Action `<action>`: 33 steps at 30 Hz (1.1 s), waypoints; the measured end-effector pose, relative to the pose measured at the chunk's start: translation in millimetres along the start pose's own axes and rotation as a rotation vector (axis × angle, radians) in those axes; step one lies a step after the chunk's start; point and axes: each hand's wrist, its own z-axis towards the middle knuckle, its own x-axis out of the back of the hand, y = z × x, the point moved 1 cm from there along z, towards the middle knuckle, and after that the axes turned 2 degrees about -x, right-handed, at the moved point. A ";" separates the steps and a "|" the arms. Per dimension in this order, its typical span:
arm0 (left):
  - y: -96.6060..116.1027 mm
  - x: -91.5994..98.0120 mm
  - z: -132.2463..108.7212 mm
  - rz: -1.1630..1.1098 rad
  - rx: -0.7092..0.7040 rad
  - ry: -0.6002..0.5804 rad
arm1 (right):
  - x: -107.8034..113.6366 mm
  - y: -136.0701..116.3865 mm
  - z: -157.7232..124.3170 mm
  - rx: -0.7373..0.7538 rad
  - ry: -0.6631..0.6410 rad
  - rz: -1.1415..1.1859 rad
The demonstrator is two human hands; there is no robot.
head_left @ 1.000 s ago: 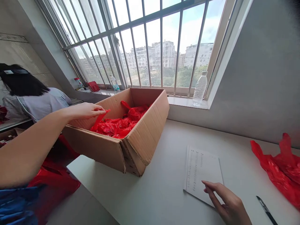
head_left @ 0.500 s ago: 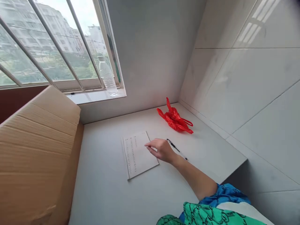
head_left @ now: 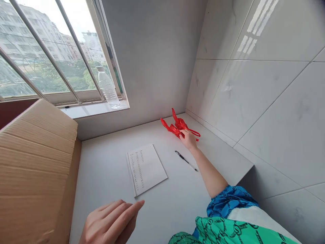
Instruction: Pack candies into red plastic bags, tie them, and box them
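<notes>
1. Pad (head_left: 149,169), mid-table (head_left: 101,169): rows of small dark marks, set out like writing, run down its left part, with a few fainter ones at the far edge; too small to read.
2. Green cloth (head_left: 223,230), near right: black, script-like print repeats across it; no word can be made out.
3. Blue sleeve (head_left: 225,200), right: similar dark print, broken by folds, unreadable.

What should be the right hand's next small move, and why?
Perhaps the right hand should secure its grip on the crumpled red plastic bag, because the hand's fingers are at the bag, which lies loosely on the flat white table.
</notes>
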 end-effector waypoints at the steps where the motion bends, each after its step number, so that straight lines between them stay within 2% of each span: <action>1: -4.8 -1.5 6.3 0.001 0.038 0.041 | 3.8 -7.8 -1.9 0.033 0.009 0.027; 4: -16.2 -2.0 25.7 0.005 0.202 0.221 | 11.6 -41.7 -13.2 0.191 0.010 0.165; 6: -24.3 -4.3 37.2 0.003 0.331 0.339 | 8.3 -67.0 -27.1 0.324 -0.035 0.284; 8: -34.7 -12.1 44.0 0.009 0.461 0.367 | -2.3 -88.2 -45.1 0.456 -0.116 0.335; 9: -40.5 -18.1 44.8 0.022 0.534 0.305 | -9.1 -96.2 -54.6 0.516 -0.156 0.322; 12: -54.5 -38.8 36.8 0.085 0.664 -0.010 | -26.5 -109.2 -78.0 0.630 -0.209 0.252; 15: -58.5 -54.7 25.1 0.120 0.692 -0.240 | -32.4 -112.0 -88.6 0.605 -0.192 0.211; 19: -58.0 -65.0 24.1 0.155 0.651 -0.320 | -29.2 -114.2 -90.3 0.599 -0.227 0.213; 22: -66.2 -61.5 25.2 0.119 0.694 -0.307 | -21.8 -109.8 -83.5 0.631 -0.257 0.233; 24: -77.1 -50.8 19.2 0.075 0.815 -0.244 | -13.1 -100.1 -73.9 0.620 -0.246 0.260; 27: -92.5 -28.5 1.7 0.041 1.046 -0.119 | 2.5 -81.5 -58.6 0.490 -0.200 0.284; 29: -94.3 -18.6 -7.2 0.050 1.115 -0.071 | 10.4 -75.2 -54.6 0.420 -0.243 0.298; 31: -87.1 -18.3 -7.9 0.081 1.059 -0.037 | 14.2 -78.2 -57.9 0.416 -0.356 0.332; 33: -74.1 -28.3 -0.5 0.117 0.888 -0.040 | 13.9 -88.6 -66.3 0.436 -0.453 0.375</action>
